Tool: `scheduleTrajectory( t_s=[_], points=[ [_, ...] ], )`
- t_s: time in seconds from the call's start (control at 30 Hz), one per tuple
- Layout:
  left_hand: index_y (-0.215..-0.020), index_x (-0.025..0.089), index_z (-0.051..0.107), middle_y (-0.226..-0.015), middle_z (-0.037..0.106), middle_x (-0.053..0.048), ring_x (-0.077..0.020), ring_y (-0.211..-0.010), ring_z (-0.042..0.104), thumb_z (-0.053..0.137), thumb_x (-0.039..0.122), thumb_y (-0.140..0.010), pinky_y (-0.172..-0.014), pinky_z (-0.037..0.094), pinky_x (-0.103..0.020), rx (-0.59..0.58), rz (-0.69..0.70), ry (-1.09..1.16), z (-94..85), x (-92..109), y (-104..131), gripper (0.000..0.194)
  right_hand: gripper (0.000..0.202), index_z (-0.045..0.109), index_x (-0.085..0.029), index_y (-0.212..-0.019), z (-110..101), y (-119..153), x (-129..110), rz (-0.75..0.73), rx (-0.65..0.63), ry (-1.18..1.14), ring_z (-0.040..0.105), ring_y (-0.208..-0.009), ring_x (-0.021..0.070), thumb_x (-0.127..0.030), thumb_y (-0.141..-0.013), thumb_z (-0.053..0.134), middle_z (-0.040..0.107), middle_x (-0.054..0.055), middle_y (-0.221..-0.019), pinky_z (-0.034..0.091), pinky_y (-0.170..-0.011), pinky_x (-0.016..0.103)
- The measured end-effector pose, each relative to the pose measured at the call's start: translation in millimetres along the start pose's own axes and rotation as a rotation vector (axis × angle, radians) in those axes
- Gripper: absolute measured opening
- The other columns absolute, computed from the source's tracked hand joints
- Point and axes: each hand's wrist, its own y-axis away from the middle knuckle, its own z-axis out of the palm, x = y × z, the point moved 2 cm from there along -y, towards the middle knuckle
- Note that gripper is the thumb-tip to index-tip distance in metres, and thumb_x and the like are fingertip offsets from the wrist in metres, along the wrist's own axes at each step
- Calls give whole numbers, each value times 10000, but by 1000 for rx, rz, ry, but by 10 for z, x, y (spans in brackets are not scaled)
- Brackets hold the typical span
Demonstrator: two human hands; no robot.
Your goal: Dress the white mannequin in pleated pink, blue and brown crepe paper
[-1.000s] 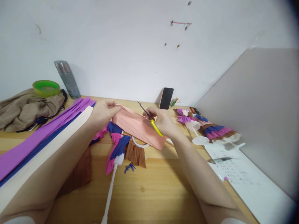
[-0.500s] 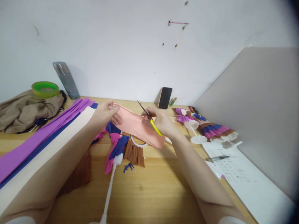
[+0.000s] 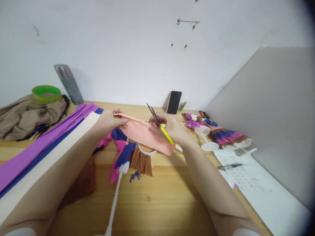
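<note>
A strip of peach crepe paper stretches between my hands above the table. My left hand pinches its left end, where the top edge is folded over. My right hand grips yellow-handled scissors, their dark blades pointing up and slightly apart, and its fingers also touch the strip's upper edge. Beneath the strip lie a white ring, pleated brown paper and a pink and blue paper piece fixed to a white stick. Small blue scraps lie beside it.
Purple, blue and cream paper strips run along the left. Behind them are brown cloth, a green tape roll and a bottle. A phone leans on the wall. Pleated paper pieces and a written sheet lie right.
The left end of the peach strip has dropped slightly and its top edge is folded over more. The scissors have tilted a little to the right, their blades now slightly apart.
</note>
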Motion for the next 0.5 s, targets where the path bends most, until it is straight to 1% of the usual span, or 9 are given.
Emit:
scheduleTrajectory(
  t_s=[0.1,0.17,0.23,0.3,0.33,0.37,0.43,0.5],
  points=[
    [-651,173,530,-512,648,8,-127,-474,628,788,191,-573,-509,511,-230,0,1,-16,-19,42,7,270,190,610,-157,-864,-50,15,-1,34,7,-49,545,-674,141,-233,-703,678,562,-4,-722,438,-649,283],
    [-652,176,520,-520,653,14,-119,-479,629,782,176,-573,-519,518,-225,-1,7,-15,-29,62,7,274,298,614,-151,-915,-126,29,28,66,46,-106,575,-709,161,-303,-689,733,591,13,-752,464,-678,307],
    [-653,173,520,-532,655,22,-112,-490,632,778,166,-572,-527,521,-217,-10,17,-28,-38,63,2,271,427,616,-144,-1004,-235,53,62,78,81,-144,593,-749,181,-367,-671,765,616,36,-798,484,-715,335],
    [-655,169,523,-534,652,29,-110,-500,636,776,167,-574,-531,522,-212,-25,24,-42,-47,45,-7,266,561,595,-146,-1128,-352,83,82,70,52,-134,581,-747,175,-387,-656,780,626,60,-885,491,-705,338],
    [-657,169,524,-534,649,31,-109,-503,637,776,170,-576,-534,523,-210,-32,25,-45,-52,33,-11,264,643,564,-154,-1204,-405,98,82,61,7,-106,567,-740,169,-377,-643,785,628,77,-954,492,-687,333],
    [-658,169,524,-534,647,32,-109,-505,637,776,175,-579,-536,525,-210,-38,27,-44,-57,20,-15,265,703,526,-166,-1275,-450,113,78,64,-55,-37,563,-777,176,-343,-645,782,620,93,-1028,495,-706,338],
    [-661,170,524,-542,648,32,-108,-508,638,778,184,-585,-541,528,-211,-50,24,-47,-62,3,-19,265,706,480,-181,-1337,-531,137,60,70,-97,131,553,-785,182,-275,-685,732,615,81,-1000,486,-725,343],
    [-665,171,525,-550,648,35,-103,-507,633,775,183,-588,-538,527,-207,-54,16,-55,-61,3,-18,261,638,471,-184,-1332,-579,151,30,43,-108,228,546,-770,178,-236,-728,670,597,62,-939,475,-716,335]
  ],
)
